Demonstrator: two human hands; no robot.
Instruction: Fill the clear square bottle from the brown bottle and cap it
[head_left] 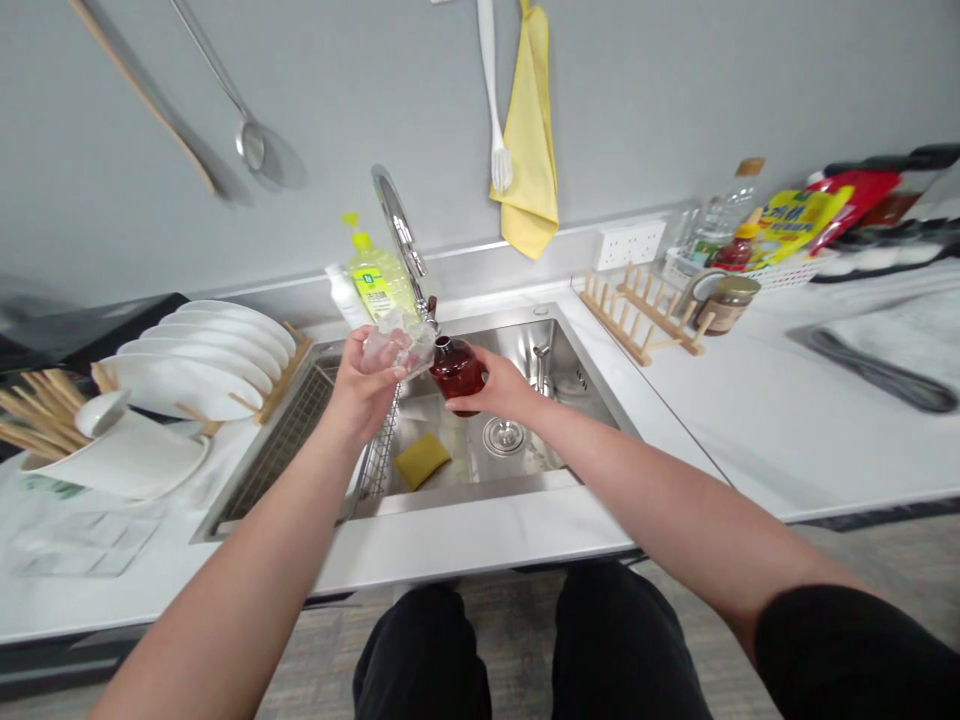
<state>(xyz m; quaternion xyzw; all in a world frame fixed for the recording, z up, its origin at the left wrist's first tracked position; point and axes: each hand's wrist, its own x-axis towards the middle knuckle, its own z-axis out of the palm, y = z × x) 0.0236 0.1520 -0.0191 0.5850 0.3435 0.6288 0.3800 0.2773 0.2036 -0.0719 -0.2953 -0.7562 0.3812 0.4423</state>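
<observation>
Over the sink (607, 400), my right hand (491, 385) grips a dark red-brown bottle (456, 370) by its body. The bottle's neck points up and shows no cap. Close to its left side, my left hand (367, 375) is closed on a clear, crumpled-looking plastic piece (401, 343); its exact kind is hard to make out. That plastic overlaps the bottle's left edge in the view, and I cannot tell whether they touch. The chrome faucet (401, 225) rises just behind both hands. Below lies a yellow sponge (421, 461) in the basin.
A green-yellow soap bottle (375, 280) stands behind the left hand. White plates (195, 350) in a rack and a utensil holder (127, 455) are left. On the right are a wooden rack (645, 310), a jar (727, 303) and black tongs (885, 370). A yellow cloth (531, 140) hangs above.
</observation>
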